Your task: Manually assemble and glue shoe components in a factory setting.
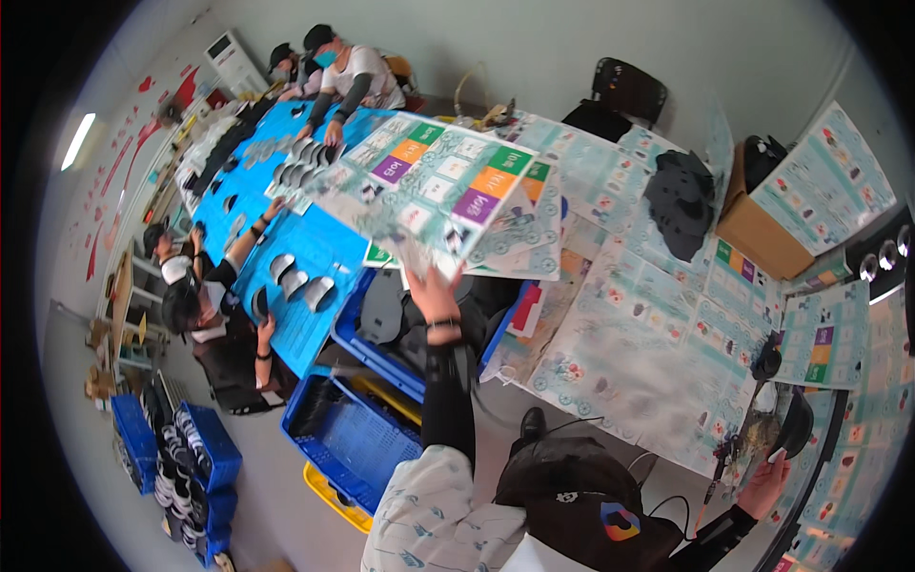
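My left hand reaches forward to the near edge of a stack of printed boards. Its fingers point away from me over the boards; something whitish around the fingertips blurs them. Just below, a blue crate holds dark curved pieces. Off to the far right, my right hand pinches a black cap brim by its lower end. The brim stands upright, close to a panel covered with printed sheets.
A table covered with printed sheets bears a pile of black pieces and a cardboard box. Co-workers handle brims along a blue table. More blue crates stand on the floor; a chair is behind.
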`<state>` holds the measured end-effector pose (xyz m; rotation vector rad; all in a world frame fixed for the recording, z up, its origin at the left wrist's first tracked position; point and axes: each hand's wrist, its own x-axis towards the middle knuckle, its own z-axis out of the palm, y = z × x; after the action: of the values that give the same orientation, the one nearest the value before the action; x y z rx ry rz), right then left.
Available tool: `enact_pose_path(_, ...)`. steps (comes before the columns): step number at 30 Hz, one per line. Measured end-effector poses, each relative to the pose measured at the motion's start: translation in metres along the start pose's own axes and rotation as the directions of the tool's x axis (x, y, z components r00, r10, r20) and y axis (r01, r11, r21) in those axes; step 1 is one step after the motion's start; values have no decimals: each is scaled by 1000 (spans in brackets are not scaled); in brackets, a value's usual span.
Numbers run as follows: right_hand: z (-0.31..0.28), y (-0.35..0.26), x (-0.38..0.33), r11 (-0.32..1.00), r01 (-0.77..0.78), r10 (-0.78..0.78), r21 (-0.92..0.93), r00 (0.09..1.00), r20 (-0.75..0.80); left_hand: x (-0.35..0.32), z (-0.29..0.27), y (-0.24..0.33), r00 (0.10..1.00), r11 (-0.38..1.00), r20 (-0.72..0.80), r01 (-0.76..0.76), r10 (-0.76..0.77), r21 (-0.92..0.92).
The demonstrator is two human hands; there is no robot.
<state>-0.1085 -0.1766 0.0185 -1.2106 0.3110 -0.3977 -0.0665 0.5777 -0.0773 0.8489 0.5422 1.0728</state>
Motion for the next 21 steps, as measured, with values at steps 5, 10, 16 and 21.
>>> enact_pose_path(5,53,23,15,1000,-6,6,-5,1000,10,-153,-113,59,983,982,-91,167,-159,92)
enact_pose_path(10,143,37,-7,998,-68,67,0,988,140,-216,-195,51,962,968,-213,201,-168,147)
enact_pose_path(16,179,46,-32,768,367,77,-524,761,645,-237,-128,109,955,-86,147,-129,256,988)
enact_pose_path(21,236,46,-99,665,529,277,-527,480,832,-269,30,139,533,564,837,-655,-127,503)
